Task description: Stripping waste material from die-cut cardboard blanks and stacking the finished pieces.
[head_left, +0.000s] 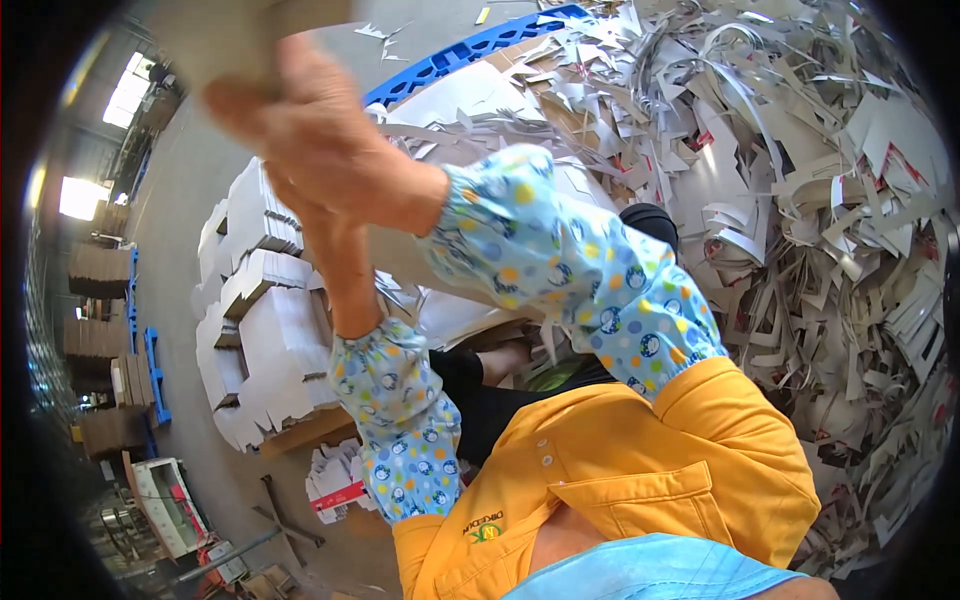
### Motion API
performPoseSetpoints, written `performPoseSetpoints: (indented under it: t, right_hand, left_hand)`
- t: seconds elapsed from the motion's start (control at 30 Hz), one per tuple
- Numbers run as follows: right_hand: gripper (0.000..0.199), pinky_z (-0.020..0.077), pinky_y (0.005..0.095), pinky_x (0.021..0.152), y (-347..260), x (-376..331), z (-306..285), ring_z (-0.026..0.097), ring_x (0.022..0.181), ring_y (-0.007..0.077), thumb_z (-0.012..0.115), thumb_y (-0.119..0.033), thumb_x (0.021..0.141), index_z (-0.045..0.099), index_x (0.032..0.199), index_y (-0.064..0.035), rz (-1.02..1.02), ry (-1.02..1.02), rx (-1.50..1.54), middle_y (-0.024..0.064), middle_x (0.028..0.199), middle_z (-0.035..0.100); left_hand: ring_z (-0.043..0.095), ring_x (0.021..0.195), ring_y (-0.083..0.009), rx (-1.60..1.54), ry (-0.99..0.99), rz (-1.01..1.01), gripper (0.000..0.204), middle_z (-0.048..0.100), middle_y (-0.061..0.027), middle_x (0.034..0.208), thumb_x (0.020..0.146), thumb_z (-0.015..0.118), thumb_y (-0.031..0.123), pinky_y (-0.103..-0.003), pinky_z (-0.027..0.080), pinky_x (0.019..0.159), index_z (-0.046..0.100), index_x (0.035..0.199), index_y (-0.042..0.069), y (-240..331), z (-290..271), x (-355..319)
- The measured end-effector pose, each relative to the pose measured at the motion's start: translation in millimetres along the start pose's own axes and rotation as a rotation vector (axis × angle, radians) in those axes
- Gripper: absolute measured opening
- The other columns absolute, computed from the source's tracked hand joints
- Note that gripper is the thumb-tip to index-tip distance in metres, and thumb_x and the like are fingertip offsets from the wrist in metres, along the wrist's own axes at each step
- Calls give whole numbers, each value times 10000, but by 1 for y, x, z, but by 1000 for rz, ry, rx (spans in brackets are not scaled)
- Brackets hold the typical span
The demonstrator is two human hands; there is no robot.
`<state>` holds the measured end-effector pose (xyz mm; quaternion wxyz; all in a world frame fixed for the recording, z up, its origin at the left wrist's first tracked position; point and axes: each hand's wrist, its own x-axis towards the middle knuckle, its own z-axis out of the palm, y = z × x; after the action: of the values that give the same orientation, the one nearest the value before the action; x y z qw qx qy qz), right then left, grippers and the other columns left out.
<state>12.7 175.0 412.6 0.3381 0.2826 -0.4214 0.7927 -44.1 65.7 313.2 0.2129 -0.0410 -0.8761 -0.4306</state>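
My right hand (pixel 335 150) is raised at the upper left, its thumb and fingers blurred around the lower edge of a grey-brown piece that looks like cardboard (pixel 215 45). That piece is smeared by motion and cut off by the top of the view. My left hand (pixel 300 205) reaches up beneath the right one; its fingers are mostly hidden behind the right hand, so its grip does not show. Patterned light-blue sleeve covers (pixel 600 280) are on both forearms. Just left of my arms stand stacks of white cut cardboard blanks (pixel 285 335).
A large heap of white paper and cardboard offcuts (pixel 780 240) fills the right side. Behind my arms lies a blue pallet (pixel 470 48). Brown cardboard stacks (pixel 92 345) and more blue pallets (pixel 155 375) line the far left. A metal stand (pixel 285 520) is at the lower left.
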Motion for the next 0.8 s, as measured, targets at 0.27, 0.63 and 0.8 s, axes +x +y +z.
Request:
performPoseSetpoints:
  t: [0.27,0.63,0.8]
  right_hand:
    - [561,389,261,415,118,-83,-125,498,488,148,392,-535,812,493,576,-37,819,-610,-466,54,524,477]
    - [689,458,321,804,143,-246,-83,557,934,157,423,-609,754,411,1163,-54,1499,-358,674,88,1079,548]
    - [592,472,305,794,130,-252,-104,559,932,182,553,-413,775,399,1154,15,1543,-434,766,143,1096,524]
  left_hand:
    - [537,936,-229,-866,257,191,686,477,-175,1112,681,611,371,-369,481,761,318,1199,31,70,-78,-60]
    - [361,1161,-221,-1250,-184,423,1038,375,-139,1215,533,646,632,-409,408,885,212,1240,9,58,-188,-96]
    - [267,1209,-232,-1469,110,352,1089,365,-89,1221,500,687,605,-418,222,1012,187,1272,21,-41,-233,-132]
